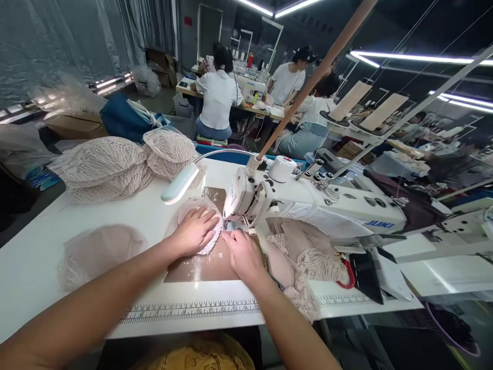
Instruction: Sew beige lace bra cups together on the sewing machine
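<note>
A round, pale pink lace bra cup (210,246) lies beneath the needle area of a white sewing machine (308,198). Spread flat over the top of this cup, my left hand (197,229) presses it from the left side. My right hand (243,251) is just right of the cup, its fingers curled and fingertips at the cup's edge close to the presser foot. Those fingertips seem to pinch the edge; the exact grip is partly hidden. A brown, shiny taped sheet (200,270) covers the table under both hands.
Stacked lace cups (103,167) stand at the back left, near a small lamp (180,184). A sheer piece (102,252) lies left of my forearm. Right of the machine bed are beige lace pieces (308,252) and red-handled scissors (348,275). A ruler strip (192,311) edges the table.
</note>
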Demonstrator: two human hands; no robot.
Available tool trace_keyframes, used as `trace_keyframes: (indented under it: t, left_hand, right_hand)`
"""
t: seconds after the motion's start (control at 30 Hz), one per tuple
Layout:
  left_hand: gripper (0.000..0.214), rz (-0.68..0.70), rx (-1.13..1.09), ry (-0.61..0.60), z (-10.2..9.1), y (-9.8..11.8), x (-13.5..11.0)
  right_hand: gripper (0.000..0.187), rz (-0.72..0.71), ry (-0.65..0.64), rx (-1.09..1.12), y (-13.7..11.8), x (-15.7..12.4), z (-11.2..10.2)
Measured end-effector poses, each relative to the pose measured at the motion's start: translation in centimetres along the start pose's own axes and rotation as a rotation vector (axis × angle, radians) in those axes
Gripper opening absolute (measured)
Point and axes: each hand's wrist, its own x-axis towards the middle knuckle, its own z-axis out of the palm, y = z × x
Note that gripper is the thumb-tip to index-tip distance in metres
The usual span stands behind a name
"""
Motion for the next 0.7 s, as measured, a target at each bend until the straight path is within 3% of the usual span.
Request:
trace_keyframes:
  t: [0.13, 0.23, 0.33, 0.4, 0.47, 0.53, 0.63, 0.7]
  left_hand:
    - [0.047, -0.198, 0.04, -0.097, -1.5, -1.1, -0.7]
    - [0.052, -0.304, 0.03, -0.185, -3.6, -2.8, -2.6]
    - [0.055, -0.397, 0.11, -0.139, -5.6, -4.7, -6.7]
    - [0.058, -0.539, 0.172, -0.076, -6.2, -6.3, -10.5]
    - [0.062, -0.736, 0.227, -0.052, -5.7, -7.9, -14.6]
    - [0.062, -0.83, 0.218, -0.076, -4.3, -9.4, -18.5]
    - [0.058, -0.797, 0.208, 0.055, -2.3, -10.4, -22.7]
    - [0.053, -0.808, 0.147, 0.126, -1.9, -9.7, -24.0]
  right_hand:
    - [0.048, -0.015, 0.043, -0.017, 0.1, -0.2, 0.5]
    - [0.044, -0.019, 0.05, -0.017, 0.1, -0.3, 0.6]
    - [0.042, -0.024, 0.054, -0.019, 0.0, -0.4, 0.4]
    - [0.042, -0.03, 0.046, -0.023, 0.0, -0.4, 0.3]
    - [0.043, -0.033, 0.035, -0.028, -0.1, -0.4, 0.3]
    - [0.043, -0.033, 0.028, -0.032, -0.1, -0.3, 0.4]
    - [0.043, -0.033, 0.023, -0.035, -0.1, -0.2, 0.6]
    - [0.041, -0.026, 0.014, -0.033, -0.2, -0.2, 0.4]
